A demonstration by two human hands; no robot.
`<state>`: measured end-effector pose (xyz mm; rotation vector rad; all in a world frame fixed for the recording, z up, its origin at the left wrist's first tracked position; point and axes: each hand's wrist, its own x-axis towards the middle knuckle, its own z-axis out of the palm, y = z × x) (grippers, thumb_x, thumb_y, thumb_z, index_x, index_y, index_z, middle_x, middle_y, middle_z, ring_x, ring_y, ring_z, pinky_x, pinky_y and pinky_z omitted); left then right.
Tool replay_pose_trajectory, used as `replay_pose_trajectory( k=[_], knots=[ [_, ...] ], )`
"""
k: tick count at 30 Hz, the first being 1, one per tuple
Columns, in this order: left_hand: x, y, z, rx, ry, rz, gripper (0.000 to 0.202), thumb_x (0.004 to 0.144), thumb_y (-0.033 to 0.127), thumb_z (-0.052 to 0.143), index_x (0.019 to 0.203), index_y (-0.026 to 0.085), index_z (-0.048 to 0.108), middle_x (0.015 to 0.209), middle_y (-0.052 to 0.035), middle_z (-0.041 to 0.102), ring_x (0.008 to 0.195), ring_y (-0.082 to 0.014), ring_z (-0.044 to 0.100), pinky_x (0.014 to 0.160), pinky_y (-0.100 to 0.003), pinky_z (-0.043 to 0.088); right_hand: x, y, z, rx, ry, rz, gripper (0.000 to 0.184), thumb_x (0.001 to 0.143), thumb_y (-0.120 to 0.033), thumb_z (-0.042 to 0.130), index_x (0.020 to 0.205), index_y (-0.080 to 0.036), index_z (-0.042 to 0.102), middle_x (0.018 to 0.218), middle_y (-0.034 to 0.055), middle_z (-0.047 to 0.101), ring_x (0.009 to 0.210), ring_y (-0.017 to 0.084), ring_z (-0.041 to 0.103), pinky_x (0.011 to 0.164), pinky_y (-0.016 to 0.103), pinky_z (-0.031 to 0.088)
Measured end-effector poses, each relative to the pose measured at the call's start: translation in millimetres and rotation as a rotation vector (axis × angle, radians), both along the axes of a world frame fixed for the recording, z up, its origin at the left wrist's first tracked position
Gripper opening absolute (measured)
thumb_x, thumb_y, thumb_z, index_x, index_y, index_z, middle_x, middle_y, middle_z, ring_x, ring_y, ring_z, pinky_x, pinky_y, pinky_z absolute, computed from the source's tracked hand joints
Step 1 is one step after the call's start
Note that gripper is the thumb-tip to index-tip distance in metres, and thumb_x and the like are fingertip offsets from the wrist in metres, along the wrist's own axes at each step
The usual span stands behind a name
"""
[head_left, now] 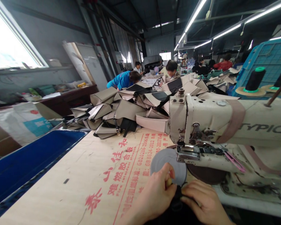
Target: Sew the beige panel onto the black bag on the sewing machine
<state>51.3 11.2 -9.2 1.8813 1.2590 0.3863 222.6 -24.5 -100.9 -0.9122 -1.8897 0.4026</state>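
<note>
My left hand (155, 192) is closed, its thumb and fingers pressed together around a small yellow thing (169, 182), most of which is hidden in the grip. Right beside it, my right hand (201, 200) pinches a black piece of material (178, 196) with bent fingers. That black piece lies between both hands and meets the left thumb; its lower part blends into the dark area below. Just beyond the hands is a round grey disc (165, 162) on the board. The head of a sewing machine (206, 122) stands to the right, its arm reaching over the disc's edge.
A plywood board (84, 175) with red print covers the table. Behind it rises a heap of beige bags with black trim (128, 109). A blue bin (37, 165) is at left, black thread spools (255, 79) at right. Several people, one in blue (123, 80), work farther back.
</note>
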Motion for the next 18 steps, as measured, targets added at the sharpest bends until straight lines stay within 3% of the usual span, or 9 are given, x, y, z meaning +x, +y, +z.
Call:
replay_pose_trajectory(
  k=[3, 8, 12, 15, 18],
  knots=[
    [-1.0, 7.9, -9.8, -0.021, -0.017, -0.028, 0.019, 0.073, 0.010, 0.046, 0.087, 0.021, 0.038, 0.055, 0.0088, 0.042, 0.051, -0.0092, 0.039, 0.051, -0.023, 0.024, 0.9, 4.0, -3.1, -0.095, -0.031, -0.002, 0.009, 0.088, -0.025, 0.054, 0.098, -0.024, 0.053, 0.084, -0.0027, 0.061, 0.075, 0.012, 0.055, 0.067, 0.025, 0.040],
    [-2.4, 17.8, -28.1, -0.016, -0.141, -0.008, 0.018, 0.076, 0.014, 0.051, 0.092, 0.019, 0.042, 0.055, 0.0090, 0.041, 0.050, -0.0087, 0.037, 0.049, -0.022, 0.024, 5.5, 15.5, 2.8, 0.028, -0.283, 0.052, 0.012, 0.092, -0.016, 0.037, 0.097, -0.018, 0.048, 0.085, 0.0041, 0.056, 0.079, 0.020, 0.049, 0.067, 0.033, 0.040],
    [-8.7, 5.3, -23.8, -0.057, -0.248, 0.011, 0.017, 0.086, 0.027, 0.051, 0.098, 0.017, 0.055, 0.070, 0.0033, 0.054, 0.066, -0.0101, 0.050, 0.062, -0.021, 0.039, 6.5, 17.7, 4.7, -0.034, -0.254, 0.041, 0.009, 0.091, -0.014, 0.039, 0.093, -0.018, 0.047, 0.084, 0.0041, 0.053, 0.079, 0.020, 0.046, 0.067, 0.034, 0.039],
    [-14.5, -11.6, -15.9, 0.090, -0.114, -0.025, 0.021, 0.090, 0.028, 0.047, 0.101, 0.025, 0.065, 0.095, -0.0002, 0.061, 0.089, -0.0124, 0.056, 0.081, -0.023, 0.043, 5.9, 15.6, 1.5, -0.038, -0.189, 0.041, 0.011, 0.091, -0.013, 0.041, 0.097, -0.019, 0.047, 0.086, 0.0034, 0.053, 0.079, 0.019, 0.045, 0.068, 0.033, 0.039],
    [-17.2, -22.9, -19.6, 0.297, 0.075, -0.100, 0.031, 0.092, 0.019, 0.038, 0.115, 0.024, 0.059, 0.098, -0.0033, 0.059, 0.090, -0.0144, 0.056, 0.082, -0.026, 0.046, 5.8, 12.5, -3.4, -0.018, -0.143, 0.009, 0.013, 0.091, -0.012, 0.040, 0.099, -0.019, 0.047, 0.087, 0.0031, 0.054, 0.080, 0.018, 0.046, 0.070, 0.033, 0.039]
  ],
)
